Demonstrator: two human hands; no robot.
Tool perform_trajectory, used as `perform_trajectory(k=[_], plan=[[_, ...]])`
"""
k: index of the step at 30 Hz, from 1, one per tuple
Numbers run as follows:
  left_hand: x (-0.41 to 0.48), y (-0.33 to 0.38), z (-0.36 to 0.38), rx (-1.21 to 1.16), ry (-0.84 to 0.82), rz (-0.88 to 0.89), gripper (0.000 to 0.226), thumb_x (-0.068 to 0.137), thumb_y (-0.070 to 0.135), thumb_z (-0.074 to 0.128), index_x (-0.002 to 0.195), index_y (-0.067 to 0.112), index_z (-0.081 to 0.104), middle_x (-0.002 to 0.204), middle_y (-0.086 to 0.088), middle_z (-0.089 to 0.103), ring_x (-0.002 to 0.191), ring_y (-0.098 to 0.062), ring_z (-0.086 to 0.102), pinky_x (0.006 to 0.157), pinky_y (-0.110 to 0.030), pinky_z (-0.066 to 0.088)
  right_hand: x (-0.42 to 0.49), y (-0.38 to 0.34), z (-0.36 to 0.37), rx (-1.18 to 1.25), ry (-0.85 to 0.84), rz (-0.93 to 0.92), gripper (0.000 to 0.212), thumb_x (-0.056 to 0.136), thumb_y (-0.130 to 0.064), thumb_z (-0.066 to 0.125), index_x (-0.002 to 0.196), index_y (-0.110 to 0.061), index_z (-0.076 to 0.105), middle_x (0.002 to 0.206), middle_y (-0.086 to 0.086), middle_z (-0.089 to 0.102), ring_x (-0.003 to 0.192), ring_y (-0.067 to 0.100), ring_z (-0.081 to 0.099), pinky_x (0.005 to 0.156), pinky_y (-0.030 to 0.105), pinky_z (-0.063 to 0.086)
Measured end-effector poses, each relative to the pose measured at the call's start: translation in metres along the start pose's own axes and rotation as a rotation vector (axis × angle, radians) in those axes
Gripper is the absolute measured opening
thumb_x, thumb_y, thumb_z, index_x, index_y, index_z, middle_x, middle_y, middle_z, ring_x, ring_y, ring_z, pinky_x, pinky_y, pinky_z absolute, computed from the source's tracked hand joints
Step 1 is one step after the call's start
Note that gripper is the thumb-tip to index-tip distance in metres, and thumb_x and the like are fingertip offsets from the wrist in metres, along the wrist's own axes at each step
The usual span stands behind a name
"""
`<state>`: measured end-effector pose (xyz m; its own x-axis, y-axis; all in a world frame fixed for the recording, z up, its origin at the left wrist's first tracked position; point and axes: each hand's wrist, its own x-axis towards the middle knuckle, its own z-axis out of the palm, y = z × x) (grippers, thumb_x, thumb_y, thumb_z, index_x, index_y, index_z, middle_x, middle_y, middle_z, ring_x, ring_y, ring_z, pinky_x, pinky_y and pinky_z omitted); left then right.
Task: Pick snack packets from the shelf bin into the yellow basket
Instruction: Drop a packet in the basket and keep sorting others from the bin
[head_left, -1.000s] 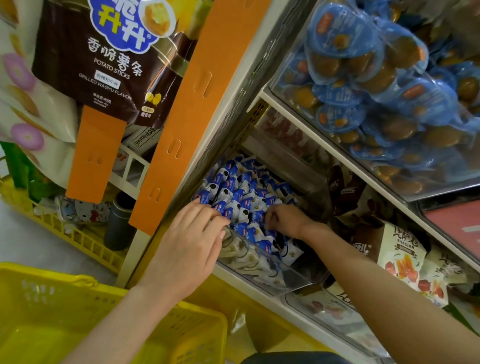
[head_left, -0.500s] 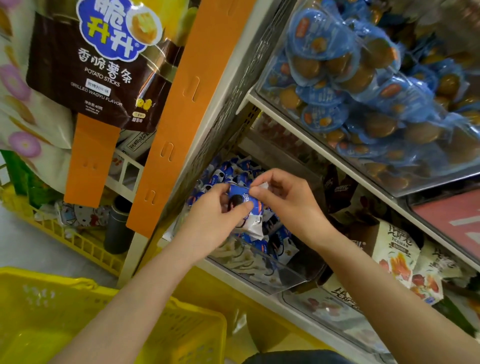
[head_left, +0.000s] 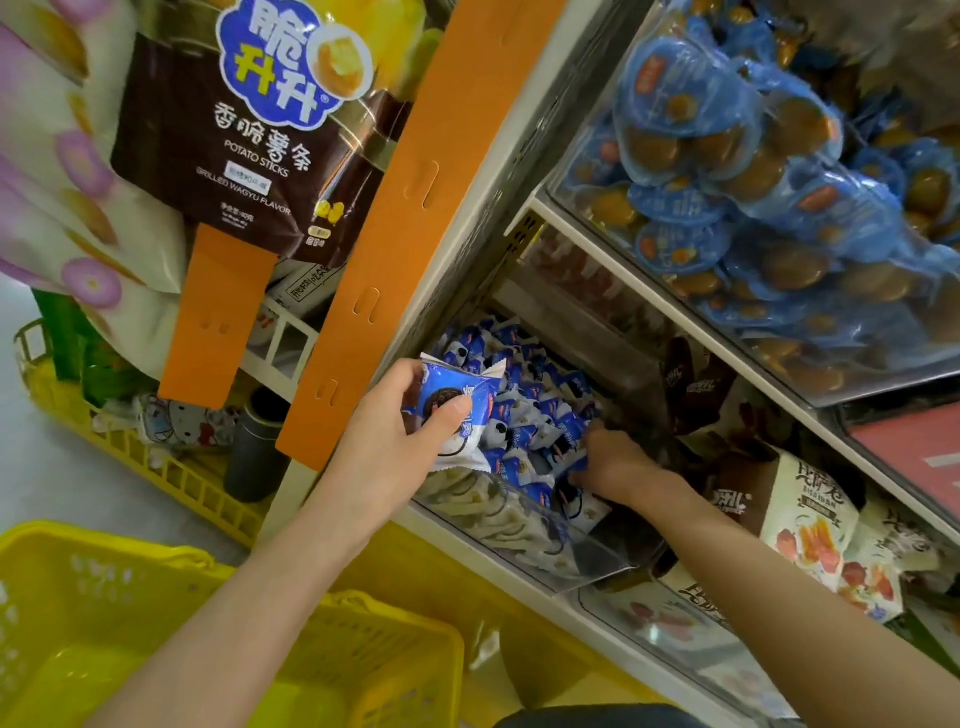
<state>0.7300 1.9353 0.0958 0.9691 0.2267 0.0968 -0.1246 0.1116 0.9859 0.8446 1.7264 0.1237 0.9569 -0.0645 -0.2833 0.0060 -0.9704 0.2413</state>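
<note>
Left hand: the left hand (head_left: 384, 447) is raised just in front of the bin's left end; thumb and fingers are clamped on a blue-and-white foil snack packet (head_left: 460, 397) printed with a dark round biscuit.
Right hand: the right hand (head_left: 618, 465) is sunk in the bin; the fingers are curled down among the packets; whether one is pinched cannot be told.
Shelf bin: a clear plastic shelf bin (head_left: 587, 561) is set on the lower shelf; a heap of matching packets (head_left: 540, 400) is held in it.
Basket: a yellow slatted plastic basket (head_left: 395, 670) is seen at lower left, under the left forearm, well apart from the held packet.
Surroundings: blue pouches (head_left: 753, 208) with round brown contents are stacked in the bin above; a brown potato-stick bag (head_left: 249, 156) is hung at upper left.
</note>
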Motion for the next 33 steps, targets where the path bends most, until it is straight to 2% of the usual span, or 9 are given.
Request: perform_trajectory(k=[5, 7, 11, 15, 18, 22, 28, 31, 33], plan=[[0.002, -0.001, 0.002, -0.032, 0.006, -0.002, 0.011, 0.088, 0.026, 0.059, 0.097, 0.028, 0.054, 0.096, 0.007, 0.065, 0.082, 0.006, 0.06, 0.063, -0.004, 0.047, 0.011, -0.002, 0.002, 0.22, 0.284, -0.113, 0.034, 0.086, -0.024, 0.064, 0.115, -0.018, 0.049, 0.083, 0.002, 0.058, 0.075, 0.016, 0.058, 0.06, 0.028, 0.045], [0.001, -0.002, 0.006, -0.033, 0.004, -0.012, 0.015, 0.088, 0.026, 0.059, 0.102, 0.022, 0.055, 0.095, 0.007, 0.065, 0.081, 0.007, 0.06, 0.06, -0.004, 0.046, 0.017, -0.008, 0.005, 0.38, 0.213, -0.109, 0.036, 0.085, -0.024, 0.066, 0.116, -0.017, 0.049, 0.074, -0.002, 0.055, 0.072, 0.016, 0.059, 0.063, 0.028, 0.048], [-0.002, -0.002, 0.011, -0.03, -0.003, -0.056, 0.02, 0.089, 0.026, 0.058, 0.107, 0.024, 0.053, 0.101, 0.007, 0.064, 0.086, 0.002, 0.061, 0.065, -0.009, 0.049, 0.026, -0.013, 0.012, 0.398, 0.053, -0.093, 0.045, 0.084, -0.025, 0.067, 0.124, -0.012, 0.05, 0.099, 0.009, 0.06, 0.099, 0.023, 0.059, 0.083, 0.032, 0.047], [-0.004, -0.003, 0.015, -0.02, -0.071, -0.072, 0.028, 0.089, 0.02, 0.058, 0.116, 0.023, 0.051, 0.11, 0.007, 0.063, 0.095, 0.002, 0.059, 0.067, -0.006, 0.048, 0.004, -0.016, -0.005, 0.521, 0.307, -0.208, 0.03, 0.093, -0.039, 0.049, 0.113, -0.018, 0.056, 0.105, -0.001, 0.064, 0.101, 0.018, 0.06, 0.079, 0.026, 0.047], [-0.004, -0.005, 0.02, 0.063, -0.128, -0.028, 0.035, 0.089, 0.022, 0.058, 0.122, 0.022, 0.049, 0.109, 0.008, 0.062, 0.092, 0.005, 0.058, 0.068, -0.004, 0.046, -0.038, -0.027, -0.025, 0.958, 0.134, -0.533, 0.042, 0.083, -0.058, 0.038, 0.103, -0.028, 0.059, 0.093, -0.013, 0.067, 0.093, 0.004, 0.064, 0.078, 0.02, 0.053], [-0.004, -0.003, 0.027, 0.097, -0.185, -0.006, 0.029, 0.088, 0.024, 0.06, 0.115, 0.025, 0.05, 0.104, 0.01, 0.063, 0.09, 0.005, 0.059, 0.074, -0.01, 0.048, -0.071, -0.025, -0.038, 1.152, -0.104, -0.707, 0.048, 0.079, -0.052, 0.041, 0.109, -0.021, 0.061, 0.099, -0.006, 0.071, 0.093, 0.01, 0.067, 0.074, 0.018, 0.053], [-0.004, -0.004, 0.033, 0.468, -0.224, 0.183, 0.043, 0.09, 0.038, 0.051, 0.131, 0.03, 0.038, 0.118, 0.016, 0.052, 0.103, 0.007, 0.05, 0.087, -0.009, 0.04, -0.062, -0.009, -0.044, 0.955, 0.144, -0.57, 0.007, 0.08, -0.027, 0.065, 0.087, -0.025, 0.065, 0.078, -0.01, 0.072, 0.073, 0.002, 0.067, 0.058, 0.01, 0.049], [-0.004, -0.012, 0.025, 0.854, -0.155, 0.352, 0.049, 0.095, 0.04, 0.038, 0.141, 0.026, 0.029, 0.138, 0.008, 0.043, 0.128, -0.008, 0.038, 0.108, -0.025, 0.023, -0.036, 0.011, -0.046, 0.519, 0.463, -0.386, 0.006, 0.085, -0.027, 0.064, 0.083, -0.024, 0.06, 0.073, -0.015, 0.062, 0.064, -0.002, 0.059, 0.055, 0.008, 0.041], [-0.005, -0.019, 0.021, 0.947, -0.167, 0.379, 0.043, 0.096, 0.04, 0.035, 0.137, 0.026, 0.036, 0.137, 0.008, 0.046, 0.127, -0.009, 0.039, 0.11, -0.026, 0.02, -0.023, 0.018, -0.043, 0.208, 0.454, -0.273, 0.005, 0.088, -0.027, 0.062, 0.091, -0.023, 0.059, 0.078, -0.007, 0.059, 0.07, 0.005, 0.057, 0.061, 0.019, 0.042]])
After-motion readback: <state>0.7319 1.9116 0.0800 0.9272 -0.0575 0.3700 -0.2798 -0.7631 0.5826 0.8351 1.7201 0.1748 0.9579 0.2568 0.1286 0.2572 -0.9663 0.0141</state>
